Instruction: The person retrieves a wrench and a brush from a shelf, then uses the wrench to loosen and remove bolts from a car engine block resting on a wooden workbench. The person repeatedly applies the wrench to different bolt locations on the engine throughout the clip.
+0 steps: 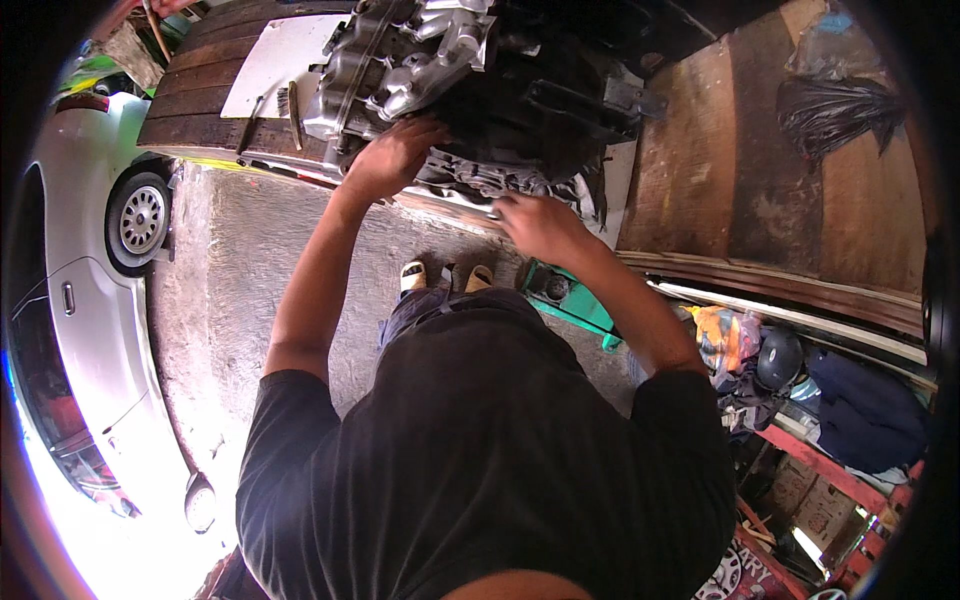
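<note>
A large metal engine or gearbox assembly (450,60), silver and black, lies on a wooden workbench (730,170). My left hand (390,155) rests on its near lower edge, fingers curled against the housing. My right hand (540,225) presses at the front rim of the assembly and seems to grip a small silver tool or part (492,212); what it is stays unclear. Both forearms reach up from my dark shirt.
Hand tools and a brush (292,110) lie on a white board (280,60) at the bench's left. A black plastic bag (835,110) sits at right. A silver car (90,300) stands at left, a green floor jack (570,300) under the bench, clutter on red shelving (830,400).
</note>
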The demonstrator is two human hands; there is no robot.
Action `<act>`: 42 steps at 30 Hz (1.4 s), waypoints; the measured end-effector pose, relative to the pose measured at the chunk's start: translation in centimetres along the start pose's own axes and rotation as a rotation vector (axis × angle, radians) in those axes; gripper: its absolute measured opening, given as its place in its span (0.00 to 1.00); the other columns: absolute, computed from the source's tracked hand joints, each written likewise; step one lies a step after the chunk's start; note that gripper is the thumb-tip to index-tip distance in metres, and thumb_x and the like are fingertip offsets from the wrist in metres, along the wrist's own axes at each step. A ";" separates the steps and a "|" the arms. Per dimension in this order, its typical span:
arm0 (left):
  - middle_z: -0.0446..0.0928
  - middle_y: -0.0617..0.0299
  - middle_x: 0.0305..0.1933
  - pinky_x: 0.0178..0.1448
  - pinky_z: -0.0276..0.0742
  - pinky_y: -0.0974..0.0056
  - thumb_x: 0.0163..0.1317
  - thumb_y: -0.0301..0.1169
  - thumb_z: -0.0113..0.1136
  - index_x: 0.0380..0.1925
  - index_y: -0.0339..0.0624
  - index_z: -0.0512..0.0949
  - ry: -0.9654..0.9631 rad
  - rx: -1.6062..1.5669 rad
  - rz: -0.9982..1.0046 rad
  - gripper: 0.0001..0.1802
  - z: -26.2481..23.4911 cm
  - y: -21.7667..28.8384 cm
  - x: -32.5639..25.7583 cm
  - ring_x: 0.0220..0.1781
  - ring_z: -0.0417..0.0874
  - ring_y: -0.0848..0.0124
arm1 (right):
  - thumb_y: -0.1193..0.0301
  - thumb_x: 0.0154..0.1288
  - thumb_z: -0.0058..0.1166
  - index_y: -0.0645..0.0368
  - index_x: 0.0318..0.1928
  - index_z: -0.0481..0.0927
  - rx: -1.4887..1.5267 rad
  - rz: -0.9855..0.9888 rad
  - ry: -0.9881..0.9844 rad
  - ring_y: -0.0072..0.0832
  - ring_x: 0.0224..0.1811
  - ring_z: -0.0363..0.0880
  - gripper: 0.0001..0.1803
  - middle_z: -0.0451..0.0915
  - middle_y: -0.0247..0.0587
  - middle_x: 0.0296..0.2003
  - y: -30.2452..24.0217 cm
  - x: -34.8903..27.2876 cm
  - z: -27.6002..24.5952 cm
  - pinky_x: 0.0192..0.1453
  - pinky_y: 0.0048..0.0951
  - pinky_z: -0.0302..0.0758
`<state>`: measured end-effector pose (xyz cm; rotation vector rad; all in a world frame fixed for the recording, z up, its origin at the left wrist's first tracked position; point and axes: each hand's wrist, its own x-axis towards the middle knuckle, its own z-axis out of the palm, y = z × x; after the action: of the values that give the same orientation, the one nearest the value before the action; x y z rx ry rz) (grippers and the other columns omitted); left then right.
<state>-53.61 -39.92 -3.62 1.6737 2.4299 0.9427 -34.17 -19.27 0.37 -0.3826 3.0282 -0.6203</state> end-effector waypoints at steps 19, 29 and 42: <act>0.72 0.55 0.65 0.74 0.60 0.53 0.56 0.36 0.65 0.59 0.48 0.74 -0.108 0.097 -0.060 0.28 -1.5 2.0 0.8 0.72 0.65 0.57 | 0.82 0.63 0.58 0.70 0.42 0.82 1.333 0.519 0.761 0.36 0.44 0.83 0.08 0.81 0.49 0.43 6.6 -10.4 5.0 0.53 0.36 0.83; 0.72 0.54 0.65 0.75 0.60 0.52 0.55 0.37 0.67 0.60 0.48 0.74 -0.112 0.123 -0.106 0.30 -1.0 1.7 0.6 0.72 0.65 0.57 | 0.79 0.59 0.61 0.61 0.40 0.87 0.717 0.294 0.518 0.29 0.48 0.82 0.08 0.85 0.41 0.41 7.9 -10.3 1.8 0.52 0.30 0.77; 0.72 0.52 0.65 0.72 0.64 0.53 0.54 0.34 0.67 0.58 0.46 0.76 -0.064 0.145 -0.144 0.28 -0.6 1.5 0.5 0.69 0.68 0.53 | 0.74 0.61 0.61 0.59 0.40 0.84 0.412 0.019 0.246 0.37 0.41 0.85 0.07 0.85 0.42 0.38 8.7 -5.8 -3.6 0.46 0.33 0.81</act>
<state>-52.77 -39.37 -2.21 1.5178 2.5897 0.6992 -30.84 -8.76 0.19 -0.2744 2.9991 -1.3448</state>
